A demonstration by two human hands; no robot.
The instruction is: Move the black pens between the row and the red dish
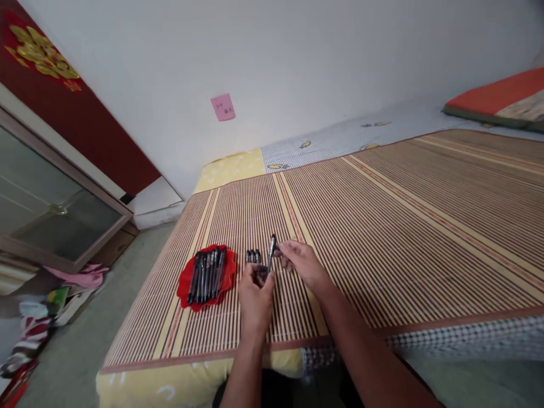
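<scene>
A black pen (271, 249) stands nearly upright between my hands, tilted slightly to the right. My left hand (256, 292) is closed around its lower part with thumb and fingers. From the right, my right hand (301, 262) has its fingers pinched together at the side of the pen's upper part. Just beyond my left hand, the dark tops of several pens (253, 256) lie side by side on the mat; my hand hides their lower ends. Left of these, a red scalloped plate (230, 272) holds a row of black pens (207, 275).
A striped bamboo mat (361, 238) covers the bed, over yellow and checked bedding. A white wall with a pink note (223, 107) stands behind. An orange folded quilt (497, 93) lies at the far right. A glass-fronted cabinet (59, 198) and floor clutter are at left.
</scene>
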